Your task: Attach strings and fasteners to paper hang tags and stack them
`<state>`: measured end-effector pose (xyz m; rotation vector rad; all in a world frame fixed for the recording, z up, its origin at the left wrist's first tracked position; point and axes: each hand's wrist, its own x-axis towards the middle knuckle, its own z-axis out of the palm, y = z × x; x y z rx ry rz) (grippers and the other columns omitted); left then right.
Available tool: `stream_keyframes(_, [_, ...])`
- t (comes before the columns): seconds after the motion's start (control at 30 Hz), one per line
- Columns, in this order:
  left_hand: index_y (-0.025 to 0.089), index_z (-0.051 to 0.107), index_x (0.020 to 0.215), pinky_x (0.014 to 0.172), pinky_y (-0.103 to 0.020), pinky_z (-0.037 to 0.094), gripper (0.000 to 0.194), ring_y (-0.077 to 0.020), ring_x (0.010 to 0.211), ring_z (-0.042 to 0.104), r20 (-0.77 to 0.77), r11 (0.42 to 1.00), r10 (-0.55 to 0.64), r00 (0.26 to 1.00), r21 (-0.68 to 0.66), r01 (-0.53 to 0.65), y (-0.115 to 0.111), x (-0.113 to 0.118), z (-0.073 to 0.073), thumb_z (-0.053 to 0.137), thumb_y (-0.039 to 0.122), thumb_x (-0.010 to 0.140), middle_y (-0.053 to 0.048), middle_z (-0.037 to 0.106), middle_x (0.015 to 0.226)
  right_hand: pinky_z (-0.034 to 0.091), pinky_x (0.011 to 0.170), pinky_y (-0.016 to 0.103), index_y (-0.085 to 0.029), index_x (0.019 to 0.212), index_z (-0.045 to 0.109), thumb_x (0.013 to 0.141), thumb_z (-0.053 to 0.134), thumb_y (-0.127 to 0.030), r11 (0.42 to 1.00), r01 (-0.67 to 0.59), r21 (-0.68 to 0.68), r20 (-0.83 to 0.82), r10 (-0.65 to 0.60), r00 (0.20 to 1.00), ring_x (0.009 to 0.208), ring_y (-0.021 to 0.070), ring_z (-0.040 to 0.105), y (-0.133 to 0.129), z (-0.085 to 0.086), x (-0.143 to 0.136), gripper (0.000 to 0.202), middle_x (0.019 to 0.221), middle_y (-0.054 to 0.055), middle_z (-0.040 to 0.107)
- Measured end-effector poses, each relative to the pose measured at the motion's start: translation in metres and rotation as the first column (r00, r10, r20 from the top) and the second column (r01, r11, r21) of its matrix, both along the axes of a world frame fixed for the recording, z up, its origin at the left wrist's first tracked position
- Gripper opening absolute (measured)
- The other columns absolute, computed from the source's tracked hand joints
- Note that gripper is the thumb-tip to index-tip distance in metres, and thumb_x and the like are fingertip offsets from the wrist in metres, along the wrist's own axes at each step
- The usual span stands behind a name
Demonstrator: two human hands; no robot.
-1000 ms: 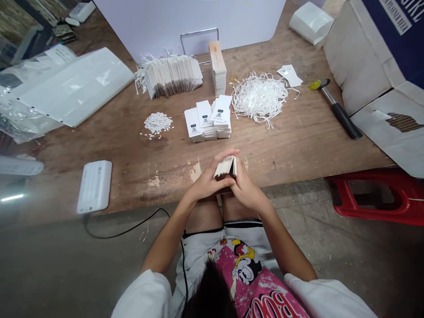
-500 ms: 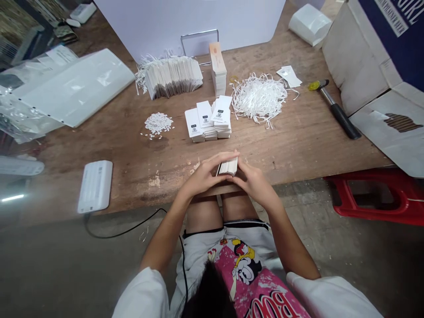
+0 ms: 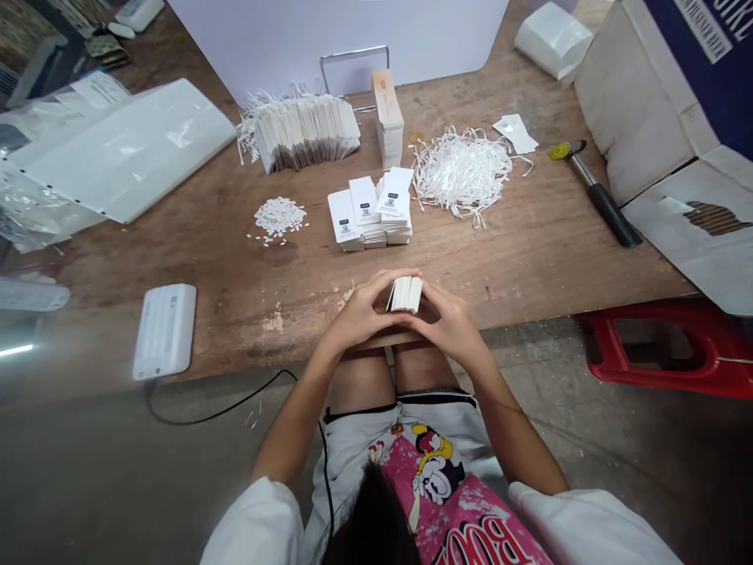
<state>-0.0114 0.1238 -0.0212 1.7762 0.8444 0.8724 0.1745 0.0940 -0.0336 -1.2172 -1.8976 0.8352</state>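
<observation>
A small stack of white cards [image 3: 405, 295] is held on edge between both hands at the table's front edge. My left hand [image 3: 365, 308] curves round its left side, fingers at the far end and thumb at the near end. From the right, my right hand [image 3: 448, 314] grips the same stack with fingers and thumb. Beyond the hands lie piles of white printed cards [image 3: 365, 212]. A heap of small white pieces [image 3: 279, 217] is to their left, and a tangle of white strings [image 3: 462, 173] to their right.
Strung tags [image 3: 309, 132] stand in a row at the back, beside an upright card stack [image 3: 388, 122]. A hammer [image 3: 597, 192] and a cardboard box [image 3: 641, 102] are right. A white power bank [image 3: 165, 331] with a cable and plastic bags [image 3: 129, 149] are left.
The stack between my hands has tilted slightly, and more of its card edges show. Both hands have stayed in nearly the same place around it.
</observation>
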Motion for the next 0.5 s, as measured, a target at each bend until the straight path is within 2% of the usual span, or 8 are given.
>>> stream_keyframes(0.2, [0.027,0.043,0.138,0.110,-0.042,0.038,0.064,-0.0255,0.129,0.049,0.031,0.999,-0.031,0.999,-0.034,0.032,-0.0059,0.0000,-0.0017,0.070,0.034,0.081,-0.010,0.052,0.140,0.053,0.088,0.034,-0.022,0.123,0.055,0.078,0.069,-0.019,0.998,0.068,-0.003,-0.017,-0.068,0.998,0.101,0.0224,0.066,-0.0012,-0.0015,-0.0038,0.046,0.115,0.006,0.068])
stream_keyframes(0.37, [0.026,0.045,0.134,0.109,-0.039,0.040,0.055,-0.0235,0.130,0.049,0.083,0.996,-0.064,0.994,-0.055,0.068,-0.0071,-0.0034,-0.0001,0.067,0.030,0.084,-0.010,0.052,0.140,0.053,0.087,0.033,-0.021,0.120,0.056,0.078,0.067,-0.017,0.998,0.065,-0.026,-0.038,-0.066,0.997,0.099,0.0206,0.066,-0.0032,0.0001,-0.0061,0.044,0.113,0.006,0.068])
stream_keyframes(0.5, [0.025,0.049,0.130,0.107,-0.039,0.041,0.053,-0.0239,0.127,0.052,0.094,0.996,-0.047,0.994,-0.066,0.053,-0.0061,-0.0065,0.0001,0.070,0.031,0.082,-0.010,0.055,0.137,0.053,0.089,0.033,-0.022,0.122,0.056,0.077,0.067,-0.015,0.998,0.061,-0.012,-0.030,-0.062,0.998,0.100,0.0202,0.066,-0.0040,0.0003,-0.0070,0.047,0.114,0.006,0.068])
